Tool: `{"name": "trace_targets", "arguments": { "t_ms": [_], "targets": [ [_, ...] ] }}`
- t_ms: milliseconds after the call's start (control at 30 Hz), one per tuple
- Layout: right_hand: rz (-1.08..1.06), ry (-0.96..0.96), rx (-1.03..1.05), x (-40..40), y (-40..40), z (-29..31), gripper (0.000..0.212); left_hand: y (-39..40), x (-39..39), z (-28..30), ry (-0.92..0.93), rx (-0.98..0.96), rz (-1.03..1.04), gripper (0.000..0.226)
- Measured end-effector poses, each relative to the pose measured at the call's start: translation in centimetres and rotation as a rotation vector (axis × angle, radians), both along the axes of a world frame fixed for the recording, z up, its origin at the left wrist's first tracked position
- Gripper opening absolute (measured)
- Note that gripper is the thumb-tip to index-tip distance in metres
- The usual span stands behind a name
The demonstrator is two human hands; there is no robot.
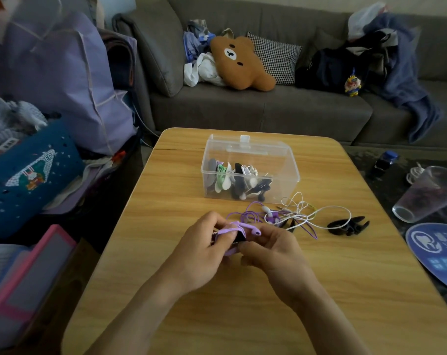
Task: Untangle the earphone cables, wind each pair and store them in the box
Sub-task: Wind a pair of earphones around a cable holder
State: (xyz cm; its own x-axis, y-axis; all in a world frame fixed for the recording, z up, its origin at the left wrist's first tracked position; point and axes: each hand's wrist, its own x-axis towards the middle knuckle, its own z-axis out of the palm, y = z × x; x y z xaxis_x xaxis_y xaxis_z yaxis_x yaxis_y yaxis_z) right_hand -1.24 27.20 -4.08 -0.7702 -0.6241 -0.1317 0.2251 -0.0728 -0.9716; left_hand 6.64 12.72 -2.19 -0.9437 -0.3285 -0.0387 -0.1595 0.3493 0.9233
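The wooden worktop (pixel 243 290) carries everything. Your clear plastic box (pixel 250 170) stands open at its middle, wound earphones already inside; it is rigid and light, so it may slide if nudged. In front of it lies the tangle of white and purple earphone cables (pixel 291 213): thin, limp and feather-light, apt to snag, so take them near an earbud or plug, not mid-loop. A black winder (pixel 348 226) lies just beside it. Your left hand (pixel 204 252) pinches the purple cable coil (pixel 232 230) against a dark winder, thumb pressed on the wraps. Your right hand (pixel 273 252) has its fingers curled, pinching the cable by the purple earbud (pixel 255 231).
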Motion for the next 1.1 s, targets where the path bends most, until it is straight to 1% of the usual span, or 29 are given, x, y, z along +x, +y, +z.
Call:
{"name": "trace_targets", "arguments": {
  "t_ms": [100, 167, 200, 267, 333, 400, 533, 600, 633, 700, 733, 767, 833, 933, 1033, 1067, 1100],
  "targets": [
    [-0.048, -0.077, -0.034, 0.0, -0.1, 0.0, 0.029, 0.0, 0.3, 0.4, -0.01, 0.031, -0.157, 0.022],
    [-0.031, -0.056, -0.072, -0.2, 0.3, 0.3, 0.04, -0.2, 0.5, 0.8, -0.012, 0.055, -0.193, 0.036],
    [-0.006, -0.01, -0.066, -0.3, 0.4, 0.6, 0.042, -0.3, 0.5, 1.0, -0.006, 0.074, -0.191, 0.043],
    [0.029, 0.09, -0.023, -0.3, 0.6, 1.2, 0.034, -0.1, 0.5, 0.9, 0.008, 0.101, -0.14, 0.051],
    [0.018, 0.139, 0.014, -0.2, 0.6, 1.4, 0.026, 0.1, 0.3, 0.5, 0.019, 0.111, -0.086, 0.047],
    [-0.002, 0.171, 0.045, -0.1, 0.6, 1.4, 0.026, 0.3, 0.1, 0.2, 0.016, 0.13, -0.078, 0.045],
    [-0.001, 0.42, 0.243, -0.5, 1.1, 1.6, 0.006, 0.3, 0.2, 0.7, -0.032, 0.247, -0.146, 0.063],
    [0.046, 0.427, 0.312, -0.7, 1.5, 1.7, 0.009, 0.3, 0.5, 1.2, -0.102, 0.237, -0.208, 0.07],
    [0.08, 0.423, 0.352, -0.8, 1.6, 1.7, 0.01, 0.3, 0.6, 1.2, -0.141, 0.193, -0.228, 0.071],
    [0.138, 0.448, 0.422, -0.7, 1.9, 1.7, 0.008, 0.3, 0.7, 0.9, -0.21, 0.086, -0.233, 0.067],
    [0.149, 0.467, 0.433, -0.7, 2.0, 1.6, 0.006, 0.3, 0.6, 0.6, -0.218, 0.076, -0.207, 0.059],
    [0.143, 0.481, 0.427, -0.7, 2.0, 1.7, 0.003, 0.3, 0.4, 0.2, -0.211, 0.086, -0.167, 0.046],
    [0.114, 0.458, 0.383, -0.7, 2.1, 1.9, 0.008, 0.0, 0.0, -0.1, -0.181, 0.034, -0.103, 0.026],
    [0.115, 0.435, 0.33, -0.8, 2.2, 2.3, 0.009, -0.3, 0.0, -0.2, -0.15, -0.081, -0.135, 0.022],
    [0.102, 0.404, 0.288, -1.1, 2.2, 1.7, 0.008, 0.1, 0.1, -0.1, -0.085, -0.085, -0.131, 0.023],
    [0.072, 0.43, 0.285, -1.0, 1.9, 1.3, 0.006, 0.4, 0.1, 0.0, -0.055, -0.079, -0.105, 0.023],
    [0.023, 0.505, 0.296, -0.9, 1.6, 0.9, 0.006, 0.6, -0.1, 0.0, -0.027, -0.063, -0.07, 0.024]
  ]
}}
